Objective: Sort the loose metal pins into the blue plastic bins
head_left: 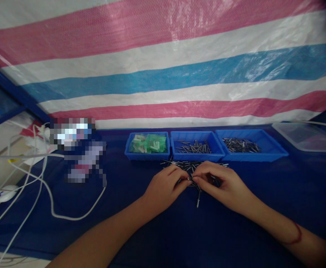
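My left hand [170,183] and my right hand [221,183] meet over a loose pile of thin metal pins [184,164] on the blue table. Thumb and fingers of both hands are pinched together around a small dark piece [190,179], too small to name. One pin [198,199] sticks out toward me from the pile, below the fingertips. Behind the pile stand three blue bins in a row. The middle bin [219,150] and the right bin [274,150] hold many thin metal pins. Green and clear packets [154,144] lie in the left bin [128,152].
A clear plastic lid [305,137] lies at the right rear. White cables [53,208] loop across the left side, near a white mouse-like object [6,193] and blurred-out items [86,163]. A striped plastic sheet [163,82] hangs behind the table [163,238].
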The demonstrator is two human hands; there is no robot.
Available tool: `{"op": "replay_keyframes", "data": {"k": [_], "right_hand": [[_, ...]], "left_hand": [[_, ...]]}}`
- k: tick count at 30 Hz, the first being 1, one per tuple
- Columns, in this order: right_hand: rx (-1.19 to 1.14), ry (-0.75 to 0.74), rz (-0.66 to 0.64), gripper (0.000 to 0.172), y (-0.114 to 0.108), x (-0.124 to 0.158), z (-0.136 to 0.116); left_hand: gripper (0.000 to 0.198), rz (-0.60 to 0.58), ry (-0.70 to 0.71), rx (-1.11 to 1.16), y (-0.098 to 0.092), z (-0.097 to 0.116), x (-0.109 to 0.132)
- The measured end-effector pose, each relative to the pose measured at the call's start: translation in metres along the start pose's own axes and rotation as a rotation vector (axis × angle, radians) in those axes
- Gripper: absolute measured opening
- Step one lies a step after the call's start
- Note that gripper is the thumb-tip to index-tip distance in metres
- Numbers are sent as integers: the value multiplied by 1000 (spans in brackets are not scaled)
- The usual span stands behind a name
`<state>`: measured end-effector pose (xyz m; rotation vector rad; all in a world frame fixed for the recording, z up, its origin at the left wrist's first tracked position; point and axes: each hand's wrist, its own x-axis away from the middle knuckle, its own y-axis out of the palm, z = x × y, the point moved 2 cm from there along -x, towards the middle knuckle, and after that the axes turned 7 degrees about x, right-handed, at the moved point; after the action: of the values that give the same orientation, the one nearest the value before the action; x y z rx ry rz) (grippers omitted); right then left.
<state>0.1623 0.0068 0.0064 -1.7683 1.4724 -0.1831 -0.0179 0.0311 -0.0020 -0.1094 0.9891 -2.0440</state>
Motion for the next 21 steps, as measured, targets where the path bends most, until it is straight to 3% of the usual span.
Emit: {"op": "replay_keyframes", "data": {"k": [6, 10, 16, 21], "right_hand": [[92, -74, -8, 10, -7, -4, 1], [262, -110, 88, 10, -32, -8, 9], [676, 116, 303, 16, -93, -5, 39], [964, 288, 347, 14, -116, 5, 78]], "left_hand": [[12, 87, -38, 20, -4, 2, 0], [23, 122, 5, -46, -4, 4, 1], [29, -77, 206, -249, 4, 11, 6], [25, -185, 263, -310, 11, 10, 9]]}}
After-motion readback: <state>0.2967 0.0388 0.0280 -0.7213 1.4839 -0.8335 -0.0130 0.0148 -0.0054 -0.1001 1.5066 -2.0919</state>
